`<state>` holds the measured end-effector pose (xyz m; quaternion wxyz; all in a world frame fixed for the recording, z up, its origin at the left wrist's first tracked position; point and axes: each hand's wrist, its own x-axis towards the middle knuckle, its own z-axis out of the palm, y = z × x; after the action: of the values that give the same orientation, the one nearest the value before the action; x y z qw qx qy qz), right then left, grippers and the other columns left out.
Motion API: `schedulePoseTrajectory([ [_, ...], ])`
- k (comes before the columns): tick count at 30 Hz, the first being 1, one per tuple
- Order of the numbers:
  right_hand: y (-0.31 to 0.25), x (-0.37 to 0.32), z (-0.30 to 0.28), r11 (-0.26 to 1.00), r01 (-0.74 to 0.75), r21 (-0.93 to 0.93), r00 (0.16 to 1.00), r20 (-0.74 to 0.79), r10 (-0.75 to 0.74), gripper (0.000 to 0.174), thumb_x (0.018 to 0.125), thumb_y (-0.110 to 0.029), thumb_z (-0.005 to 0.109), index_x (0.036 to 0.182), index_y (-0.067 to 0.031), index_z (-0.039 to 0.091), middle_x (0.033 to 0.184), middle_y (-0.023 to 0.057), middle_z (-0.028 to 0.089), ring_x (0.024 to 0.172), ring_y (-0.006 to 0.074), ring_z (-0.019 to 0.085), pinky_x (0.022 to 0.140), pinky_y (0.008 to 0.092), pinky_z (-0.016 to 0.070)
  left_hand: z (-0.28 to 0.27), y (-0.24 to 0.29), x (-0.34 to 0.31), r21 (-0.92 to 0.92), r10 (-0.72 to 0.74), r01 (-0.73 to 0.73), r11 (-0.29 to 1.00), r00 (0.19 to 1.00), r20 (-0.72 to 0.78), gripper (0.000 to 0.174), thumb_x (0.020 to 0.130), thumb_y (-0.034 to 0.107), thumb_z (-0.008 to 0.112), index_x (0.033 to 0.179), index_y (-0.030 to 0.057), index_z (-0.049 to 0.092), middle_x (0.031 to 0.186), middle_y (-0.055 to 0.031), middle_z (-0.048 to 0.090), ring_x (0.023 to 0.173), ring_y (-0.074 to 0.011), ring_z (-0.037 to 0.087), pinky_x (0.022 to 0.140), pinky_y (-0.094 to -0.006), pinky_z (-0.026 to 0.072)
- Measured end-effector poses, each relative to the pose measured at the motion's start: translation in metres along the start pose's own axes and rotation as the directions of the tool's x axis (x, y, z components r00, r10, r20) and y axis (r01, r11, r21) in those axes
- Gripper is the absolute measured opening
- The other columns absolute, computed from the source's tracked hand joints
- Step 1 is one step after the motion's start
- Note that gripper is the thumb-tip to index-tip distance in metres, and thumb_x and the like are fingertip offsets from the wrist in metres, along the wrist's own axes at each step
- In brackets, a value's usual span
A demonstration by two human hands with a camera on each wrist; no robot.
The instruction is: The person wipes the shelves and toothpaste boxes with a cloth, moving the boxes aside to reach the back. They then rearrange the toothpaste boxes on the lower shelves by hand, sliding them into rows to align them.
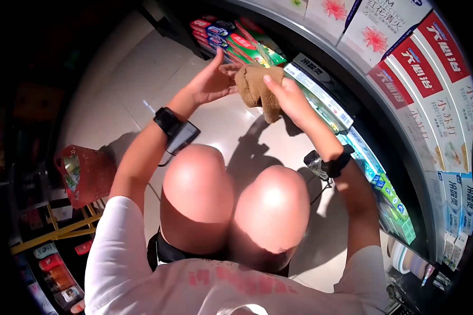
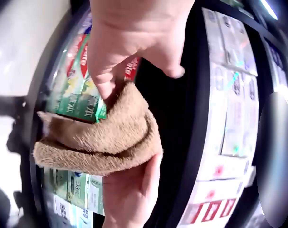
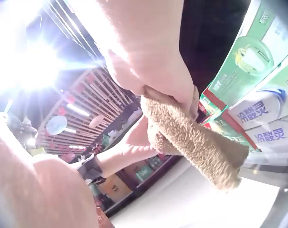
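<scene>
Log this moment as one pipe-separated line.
right hand: grips cloth | left hand: at cloth's edge, contact unclear | cloth: brown, folded | nearby: boxes

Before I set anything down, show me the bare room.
In the head view, bare floor shows in two patches: one bordered by the red bag, the left arm and the red-and-green boxes; a smaller, partly shadowed one between the knees and the brown cloth. Crowded: beside the right hand, where more boxes stand.
</scene>
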<state>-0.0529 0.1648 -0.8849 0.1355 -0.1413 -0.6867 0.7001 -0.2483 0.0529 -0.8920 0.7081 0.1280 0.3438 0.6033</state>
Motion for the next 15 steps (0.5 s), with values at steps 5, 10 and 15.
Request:
schedulePoseTrajectory([
  [5, -0.022, 0.026, 0.016, 0.959, -0.008, 0.282, 0.997, 0.073, -0.013, 0.042, 0.092, -0.033, 0.047, 0.115, 0.0016, 0.052, 0.105, 0.0067, 0.059, 0.096, 0.0125, 0.055, 0.085, 0.0281, 0.0425, -0.022, 0.039, -0.035, 0.707, -0.145, 0.068, 0.704, 0.988, 0.049, 0.050, 0.085, 0.039, 0.059, 0.122, 0.0063, 0.049, 0.120, -0.0059, 0.053, 0.115, -0.0141, 0.043, 0.098, -0.0360, 0.0328],
  [10, -0.019, 0.067, 0.029, 0.999, -0.007, -0.053, 1.000, -0.019, 0.006, 0.040, 0.090, -0.033, 0.050, 0.105, 0.0035, 0.058, 0.096, 0.0058, 0.063, 0.083, 0.0099, 0.056, 0.077, 0.0248, 0.0434, 0.005, 0.060, -0.058, 0.708, 0.302, -0.145, 0.691, 0.948, -0.101, 0.030, 0.088, 0.025, 0.057, 0.108, 0.0023, 0.058, 0.099, -0.0035, 0.063, 0.091, -0.0095, 0.057, 0.084, -0.0267, 0.0444],
  [15, -0.003, 0.083, 0.060, 0.988, -0.020, 0.150, 0.997, -0.072, 0.031, 0.033, 0.089, -0.024, 0.056, 0.108, 0.0027, 0.057, 0.098, 0.0049, 0.062, 0.086, 0.0088, 0.055, 0.078, 0.0249, 0.0435, -0.047, 0.081, -0.074, 0.697, 0.437, -0.244, 0.675, 0.893, -0.111, 0.029, 0.091, 0.025, 0.051, 0.101, -0.0009, 0.059, 0.088, -0.0023, 0.062, 0.079, -0.0081, 0.058, 0.072, -0.0231, 0.0459],
])
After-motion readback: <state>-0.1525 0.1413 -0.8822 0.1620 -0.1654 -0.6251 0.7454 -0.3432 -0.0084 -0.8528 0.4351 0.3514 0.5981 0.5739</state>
